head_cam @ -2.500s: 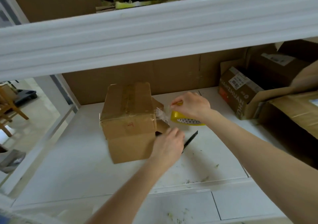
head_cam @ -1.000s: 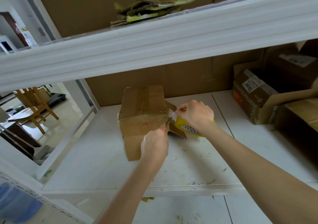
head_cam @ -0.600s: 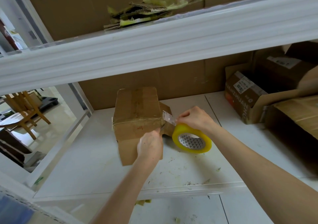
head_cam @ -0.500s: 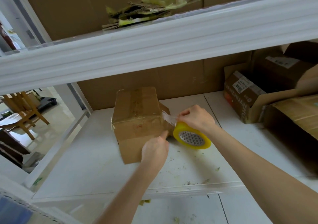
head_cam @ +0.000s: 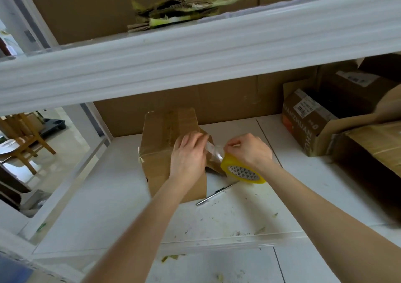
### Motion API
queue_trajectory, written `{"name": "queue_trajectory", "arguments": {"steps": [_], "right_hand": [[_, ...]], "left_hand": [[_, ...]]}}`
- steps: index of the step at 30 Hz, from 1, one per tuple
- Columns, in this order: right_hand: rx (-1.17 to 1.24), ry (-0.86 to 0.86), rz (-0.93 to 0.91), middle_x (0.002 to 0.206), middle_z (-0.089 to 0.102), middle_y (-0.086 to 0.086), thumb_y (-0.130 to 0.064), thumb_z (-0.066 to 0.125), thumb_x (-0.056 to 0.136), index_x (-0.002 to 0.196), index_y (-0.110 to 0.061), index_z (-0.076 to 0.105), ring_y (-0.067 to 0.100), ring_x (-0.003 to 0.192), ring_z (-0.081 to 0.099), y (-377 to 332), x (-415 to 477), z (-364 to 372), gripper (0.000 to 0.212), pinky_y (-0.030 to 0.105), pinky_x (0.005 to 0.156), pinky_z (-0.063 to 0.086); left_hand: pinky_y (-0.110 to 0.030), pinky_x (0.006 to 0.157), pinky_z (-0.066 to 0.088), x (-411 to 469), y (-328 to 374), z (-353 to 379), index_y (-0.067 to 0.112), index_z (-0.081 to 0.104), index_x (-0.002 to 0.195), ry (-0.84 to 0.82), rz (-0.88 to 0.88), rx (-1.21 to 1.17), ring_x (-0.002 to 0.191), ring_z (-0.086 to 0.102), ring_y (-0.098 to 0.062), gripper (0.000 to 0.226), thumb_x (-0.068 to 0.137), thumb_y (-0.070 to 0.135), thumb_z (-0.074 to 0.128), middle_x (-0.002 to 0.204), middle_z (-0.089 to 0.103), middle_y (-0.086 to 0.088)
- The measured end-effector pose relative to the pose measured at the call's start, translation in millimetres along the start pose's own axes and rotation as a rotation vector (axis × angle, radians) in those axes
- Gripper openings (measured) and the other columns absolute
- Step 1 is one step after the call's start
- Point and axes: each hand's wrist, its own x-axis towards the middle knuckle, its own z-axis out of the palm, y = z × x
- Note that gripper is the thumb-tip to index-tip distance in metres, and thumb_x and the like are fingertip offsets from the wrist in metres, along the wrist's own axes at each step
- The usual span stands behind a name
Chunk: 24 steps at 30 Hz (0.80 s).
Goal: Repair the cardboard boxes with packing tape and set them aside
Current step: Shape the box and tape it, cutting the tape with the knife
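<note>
Your left hand (head_cam: pixel 188 155) presses flat on the brown cardboard box (head_cam: pixel 159 140); clear tape (head_cam: pixel 213 151) stretches sideways from it to the yellow tape roll (head_cam: pixel 243 171) your right hand (head_cam: pixel 249 150) grips.

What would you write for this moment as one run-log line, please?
step: taping box | left hand: rests on box | right hand: grips tape roll | tape strip: stretched between hands

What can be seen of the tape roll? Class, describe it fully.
The tape roll is a yellow ring with a core printed in grey triangles. The right hand grips it from above, tilted, just right of the box. A clear strip runs from it to the box's corner, under the left hand.
</note>
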Motion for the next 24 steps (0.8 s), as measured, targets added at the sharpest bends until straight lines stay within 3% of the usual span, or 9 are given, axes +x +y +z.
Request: {"name": "queue_trajectory", "arguments": {"steps": [1,3,7,13,17,19,21,23,24], "right_hand": [[-0.006,0.005,-0.005,0.099,0.07,-0.01,-0.043,0.053,0.089,0.092,-0.043,0.072,0.021,0.087,0.063,0,0,0,0.019,0.032,0.071,0.056],[-0.026,0.004,-0.015,0.097,0.07,-0.011,-0.043,0.053,0.089,0.088,-0.045,0.071,0.02,0.086,0.063,2,2,-2,0.018,0.032,0.071,0.056],[-0.171,0.019,-0.038,0.101,0.069,-0.01,-0.048,0.051,0.091,0.094,-0.044,0.07,0.021,0.091,0.063,1,8,0,0.02,0.03,0.072,0.053],[-0.306,0.061,-0.089,0.1,0.069,-0.008,-0.047,0.046,0.095,0.101,-0.044,0.069,0.022,0.089,0.063,3,11,7,0.024,0.025,0.063,0.043],[-0.364,0.087,-0.037,0.089,0.067,-0.007,-0.033,0.048,0.091,0.085,-0.038,0.067,0.023,0.077,0.059,9,12,4,0.02,0.023,0.057,0.037],[-0.342,0.11,0.079,0.086,0.064,-0.003,-0.029,0.051,0.086,0.083,-0.037,0.066,0.026,0.074,0.055,26,14,-10,0.018,0.025,0.057,0.036],[-0.256,0.123,0.135,0.085,0.064,-0.003,-0.033,0.053,0.085,0.084,-0.04,0.069,0.027,0.076,0.059,42,16,-21,0.018,0.028,0.061,0.045],[-0.078,0.122,0.145,0.087,0.067,-0.007,-0.04,0.056,0.084,0.072,-0.046,0.067,0.025,0.08,0.063,46,15,-22,0.018,0.032,0.066,0.052],[0.027,0.115,0.146,0.086,0.068,-0.011,-0.043,0.058,0.082,0.066,-0.048,0.065,0.022,0.081,0.063,44,13,-19,0.019,0.032,0.069,0.053]], "left_hand": [[-0.047,0.109,0.034,7,-7,1,0.017,0.061,0.127,-0.088,-0.01,0.012,0.121,0.052,-0.025,0.036,0.09,0.019,0.059,0.127,0.058,-0.002],[-0.049,0.112,0.026,11,-17,8,0.022,0.065,0.12,-0.154,0.005,0.036,0.123,0.051,-0.022,0.029,0.094,0.028,0.056,0.13,0.057,0.002],[-0.041,0.09,0.047,-1,-21,19,0.021,0.074,0.087,-0.017,0.099,-0.007,0.091,0.065,-0.023,0.008,0.079,0.022,0.072,0.103,0.067,0.001],[-0.033,0.075,0.049,-2,-18,21,0.02,0.075,0.076,0.081,0.092,-0.081,0.077,0.063,-0.019,0.011,0.067,0.015,0.075,0.092,0.068,0.004],[-0.025,0.065,0.044,-4,-23,15,0.016,0.074,0.071,0.072,-0.029,-0.135,0.075,0.063,-0.02,0.01,0.066,0.008,0.076,0.092,0.07,0.003],[-0.023,0.068,0.044,-5,-40,8,0.014,0.075,0.081,0.055,-0.091,-0.155,0.084,0.065,-0.02,0.009,0.075,0.008,0.074,0.102,0.069,0.001],[-0.029,0.078,0.051,-3,-48,5,0.013,0.069,0.113,-0.061,-0.07,-0.145,0.098,0.064,-0.02,0.029,0.084,0.016,0.069,0.116,0.066,-0.002],[-0.028,0.079,0.052,2,-44,5,0.018,0.043,0.143,-0.174,-0.076,-0.127,0.097,0.064,-0.017,0.059,0.089,0.027,0.065,0.117,0.065,-0.002],[-0.027,0.077,0.053,3,-41,4,0.02,0.03,0.148,-0.198,-0.1,-0.11,0.093,0.064,-0.015,0.07,0.089,0.031,0.065,0.116,0.065,-0.002]]}}
